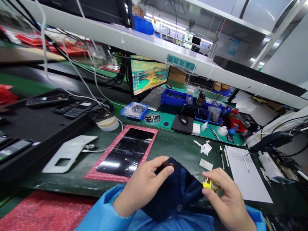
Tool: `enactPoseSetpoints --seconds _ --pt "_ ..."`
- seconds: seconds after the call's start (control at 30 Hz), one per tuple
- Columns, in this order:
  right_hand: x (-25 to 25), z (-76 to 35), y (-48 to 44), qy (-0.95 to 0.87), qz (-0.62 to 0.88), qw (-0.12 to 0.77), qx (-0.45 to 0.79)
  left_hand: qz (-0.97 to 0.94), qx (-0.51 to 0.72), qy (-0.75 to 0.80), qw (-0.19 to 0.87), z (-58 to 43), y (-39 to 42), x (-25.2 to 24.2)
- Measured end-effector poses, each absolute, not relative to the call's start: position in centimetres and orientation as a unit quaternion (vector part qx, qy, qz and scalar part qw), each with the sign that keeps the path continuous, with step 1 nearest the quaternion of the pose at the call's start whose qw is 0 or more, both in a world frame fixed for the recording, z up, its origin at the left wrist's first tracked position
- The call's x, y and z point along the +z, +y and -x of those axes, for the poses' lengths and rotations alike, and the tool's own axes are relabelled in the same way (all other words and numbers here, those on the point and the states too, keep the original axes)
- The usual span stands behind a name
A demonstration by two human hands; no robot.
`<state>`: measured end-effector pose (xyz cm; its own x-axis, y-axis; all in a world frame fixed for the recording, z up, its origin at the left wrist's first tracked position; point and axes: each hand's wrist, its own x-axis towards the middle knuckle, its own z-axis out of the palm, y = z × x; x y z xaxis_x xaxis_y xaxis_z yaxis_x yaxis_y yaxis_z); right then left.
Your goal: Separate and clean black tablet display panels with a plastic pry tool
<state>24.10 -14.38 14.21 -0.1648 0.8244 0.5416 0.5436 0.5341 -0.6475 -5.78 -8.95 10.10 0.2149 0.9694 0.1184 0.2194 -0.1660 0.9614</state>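
My left hand [150, 184] is closed on a dark glossy screen panel [176, 192], thumb on its face near the top corner. The panel is tilted above my lap, at the near edge of the bench. Between the thumb and fingers of my right hand [225, 194] is a small yellow lighter [209, 183] with a metallic part; the fingers cover much of it. It is close to the panel's right edge; whether they touch, I cannot tell. Another black screen panel [128, 150] lies on pink bubble wrap [92, 174] to the left.
A white plastic frame [69, 154] and a roll of tape [107, 123] lie left. A black tray [36, 163] holds handheld devices. Paper [250, 179] with a pen [245, 162] lies right. Behind are a mouse [183, 120], blue bins [174, 97] and a monitor [149, 75] under a shelf.
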Motion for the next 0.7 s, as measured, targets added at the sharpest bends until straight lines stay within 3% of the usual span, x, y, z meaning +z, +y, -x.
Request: enactPoseSetpoints --seconds 0.2,0.7 --pt "13.8 -23.5 -14.4 -0.758 0.454 0.459 0.091 -0.625 0.43 0.522 0.391 5.5 -9.5 10.2" --pt "13.7 -21.5 -13.9 -0.75 0.488 0.445 -0.04 -0.6 0.437 0.527 0.412 5.1 -10.1 9.3"
